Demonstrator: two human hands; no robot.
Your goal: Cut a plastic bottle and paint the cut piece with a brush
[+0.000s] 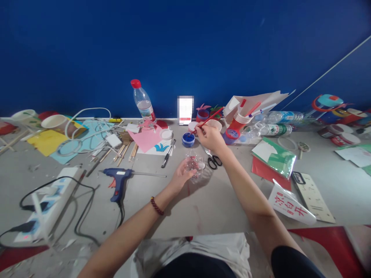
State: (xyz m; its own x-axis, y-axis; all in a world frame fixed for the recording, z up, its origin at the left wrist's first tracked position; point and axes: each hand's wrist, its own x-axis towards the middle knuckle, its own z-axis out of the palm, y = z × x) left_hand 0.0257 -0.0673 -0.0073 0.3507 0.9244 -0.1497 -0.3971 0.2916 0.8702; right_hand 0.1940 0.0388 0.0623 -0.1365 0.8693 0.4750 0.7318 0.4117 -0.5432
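My left hand (182, 174) is wrapped round a clear plastic cup-like piece (195, 165) with red marks on it, resting on the grey table (203, 208). My right hand (211, 137) pinches a red-handled paintbrush (209, 118), whose tip reaches down to a small pot of blue paint (188, 139). Black-handled scissors (213, 160) lie just right of the clear piece, under my right wrist. A white pot (166, 134) and pink paper (146, 138) sit to the left of the blue paint.
A blue glue gun (118, 179) and a power strip (48, 208) with cables lie at the left. A water bottle (143, 101) stands at the back wall. Red paper cups (239, 120), lying bottles (268, 129), green and red papers (274, 158) and a ruler (314, 199) fill the right.
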